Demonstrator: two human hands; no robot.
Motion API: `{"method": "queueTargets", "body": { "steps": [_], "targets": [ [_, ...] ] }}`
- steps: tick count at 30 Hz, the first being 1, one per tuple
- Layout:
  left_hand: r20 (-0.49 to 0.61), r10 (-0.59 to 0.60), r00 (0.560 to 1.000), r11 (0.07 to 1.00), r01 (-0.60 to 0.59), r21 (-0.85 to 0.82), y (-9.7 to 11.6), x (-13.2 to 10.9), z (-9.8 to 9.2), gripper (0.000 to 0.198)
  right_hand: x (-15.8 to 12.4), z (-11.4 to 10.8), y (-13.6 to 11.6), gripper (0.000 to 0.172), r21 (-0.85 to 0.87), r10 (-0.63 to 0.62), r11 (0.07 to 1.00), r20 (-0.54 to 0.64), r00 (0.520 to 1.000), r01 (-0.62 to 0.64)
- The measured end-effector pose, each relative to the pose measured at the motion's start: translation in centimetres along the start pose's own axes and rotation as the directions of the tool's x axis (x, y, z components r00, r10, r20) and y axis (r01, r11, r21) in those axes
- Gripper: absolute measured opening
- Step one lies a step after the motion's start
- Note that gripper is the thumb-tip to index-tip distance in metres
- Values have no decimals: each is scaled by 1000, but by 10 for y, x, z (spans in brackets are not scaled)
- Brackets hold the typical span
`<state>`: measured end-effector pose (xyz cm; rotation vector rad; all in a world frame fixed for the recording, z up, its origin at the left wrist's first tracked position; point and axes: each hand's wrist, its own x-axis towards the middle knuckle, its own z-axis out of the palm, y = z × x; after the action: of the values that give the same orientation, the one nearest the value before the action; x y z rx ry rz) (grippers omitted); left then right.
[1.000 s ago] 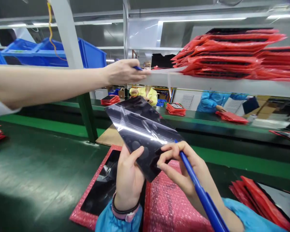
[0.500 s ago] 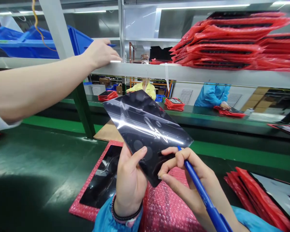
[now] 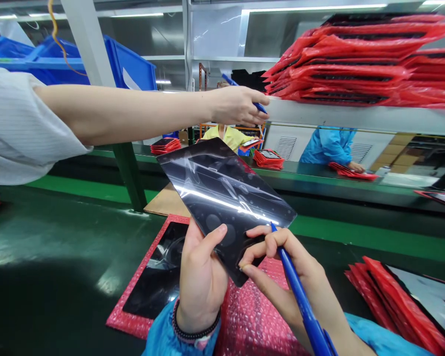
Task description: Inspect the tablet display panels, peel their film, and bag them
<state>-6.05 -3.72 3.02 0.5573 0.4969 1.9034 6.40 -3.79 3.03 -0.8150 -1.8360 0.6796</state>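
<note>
Looking across the dark green bench (image 3: 66, 237), we see a heap of red pouches (image 3: 341, 64) piled at upper right on a white shelf (image 3: 356, 116). A co-worker's arm (image 3: 144, 111) stretches in from the left, beyond our work, a pen in that hand. On the bench before us lies red bubble wrap (image 3: 259, 321), with a second dark panel (image 3: 154, 287) flat on red wrap to its left. We have the glossy dark panel (image 3: 226, 198) raised above the wrap, shiny face tilted up toward us; its long axis slants from far left to near right, and one corner points down between our hands. Our left hand (image 3: 203, 277) grasps it by the near left edge, thumb pressed on the shiny face, the other fingers hidden behind. Our right hand (image 3: 292, 277) is half curled at the near end, thumb and forefinger tips drawn together by that lowest corner; we cannot tell whether they pinch anything. The same hand grips a blue pen (image 3: 300, 296) slantwise, one end showing in front of the panel near its right corner. A dark beaded bracelet (image 3: 187, 334) circles our left wrist.
</note>
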Motion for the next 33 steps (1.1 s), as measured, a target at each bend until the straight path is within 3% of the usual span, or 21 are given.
{"method": "queueTargets", "body": {
  "steps": [12, 17, 21, 24, 26, 30, 33],
  "targets": [
    [35, 8, 999, 1000, -9, 28, -6, 2, 0, 42, 8, -9, 7, 29, -209, -192, 961, -35, 981, 181],
    [-1, -68, 998, 997, 68, -24, -5, 1, 2, 47, 3, -24, 8, 25, -217, -201, 963, -183, 962, 160],
    [-32, -142, 989, 989, 141, -49, -5, 0, 4, 53, -6, -46, 12, 23, -151, -175, 980, -370, 913, 127],
    [-33, -205, 978, 979, 204, -24, -8, 0, 6, 54, -9, -66, 21, 24, 23, -57, 997, -480, 876, 77],
    [-5, -261, 965, 965, 261, 6, -13, 1, 6, 52, -13, -78, 31, 23, 172, 84, 985, -479, 874, 0],
    [40, -400, 916, 913, 393, 112, -31, 1, 0, 37, -37, -91, 64, 23, 315, 349, 921, -407, 844, -229],
    [51, -528, 847, 838, 511, 190, -53, -5, -17, 26, -67, -90, 90, 26, 387, 522, 829, -277, 807, -404]
  ]
}}
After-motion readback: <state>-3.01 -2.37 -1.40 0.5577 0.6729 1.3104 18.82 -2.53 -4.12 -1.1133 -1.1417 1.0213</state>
